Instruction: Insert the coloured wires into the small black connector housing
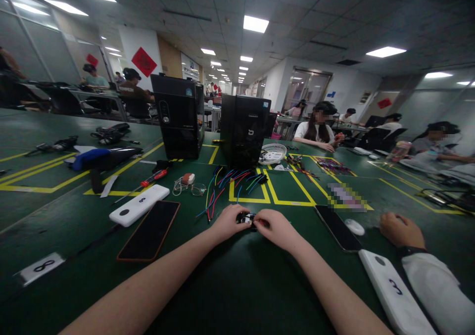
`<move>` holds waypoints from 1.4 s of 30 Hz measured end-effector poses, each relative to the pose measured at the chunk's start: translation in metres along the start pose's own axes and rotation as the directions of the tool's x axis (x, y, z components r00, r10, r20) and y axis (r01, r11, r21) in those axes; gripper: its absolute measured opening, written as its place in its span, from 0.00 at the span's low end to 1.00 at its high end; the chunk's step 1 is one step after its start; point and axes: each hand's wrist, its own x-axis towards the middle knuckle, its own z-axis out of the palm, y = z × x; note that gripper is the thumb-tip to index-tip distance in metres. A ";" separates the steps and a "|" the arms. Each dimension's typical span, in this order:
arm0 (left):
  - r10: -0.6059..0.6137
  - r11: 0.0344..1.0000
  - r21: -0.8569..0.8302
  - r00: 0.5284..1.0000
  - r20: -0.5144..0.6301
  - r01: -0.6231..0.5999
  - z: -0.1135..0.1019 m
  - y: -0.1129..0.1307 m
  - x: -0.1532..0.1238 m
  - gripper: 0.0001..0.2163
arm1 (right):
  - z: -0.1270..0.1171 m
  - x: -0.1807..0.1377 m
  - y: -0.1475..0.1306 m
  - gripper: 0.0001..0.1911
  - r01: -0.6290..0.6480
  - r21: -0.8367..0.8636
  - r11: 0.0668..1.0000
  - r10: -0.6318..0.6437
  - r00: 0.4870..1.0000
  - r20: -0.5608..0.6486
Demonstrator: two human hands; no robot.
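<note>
My left hand (pixel 230 221) and my right hand (pixel 276 227) meet on the green table (pixel 230 280), both pinched on a small black connector (pixel 246 219) held between them. Just beyond it lies a bundle of red, blue, green and black wires (pixel 226 184), some trailing toward my left hand. Whether any wire runs into the connector is too small to tell.
A black phone (pixel 150 231), a white power bank (pixel 139 205), glasses (pixel 189 186) and a red screwdriver (pixel 154 177) lie left. Two black computer towers (pixel 181 116) stand behind. Another person's hand (pixel 401 230), a phone (pixel 338 227) and a white pack (pixel 395 290) are at right.
</note>
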 end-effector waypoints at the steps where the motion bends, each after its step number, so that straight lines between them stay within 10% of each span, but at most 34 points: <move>1: 0.003 1.000 -0.003 1.000 -0.006 -0.003 0.000 0.000 0.000 0.15 | -0.001 -0.001 0.000 0.06 0.028 -0.002 1.000 -0.028 0.998 0.049; 17: -0.007 1.000 0.010 0.999 0.051 0.006 -0.005 0.004 0.001 0.16 | 0.031 0.006 0.011 0.07 -0.031 -0.334 0.942 0.002 0.996 -0.086; 24: -0.017 1.000 0.007 0.998 0.057 0.016 -0.006 0.004 0.001 0.17 | 0.013 0.006 0.004 0.08 -0.076 -0.134 0.988 0.046 0.977 -0.209; 30: 0.007 1.000 0.011 1.000 0.013 -0.008 -0.002 0.002 -0.001 0.15 | 0.006 0.000 -0.005 0.04 0.027 0.028 0.999 -0.026 0.999 -0.022; 42: 0.047 0.996 -0.080 0.993 0.106 -0.039 -0.007 0.013 -0.002 0.25 | 0.039 0.012 0.001 0.05 -0.281 0.041 0.959 0.284 0.937 -0.204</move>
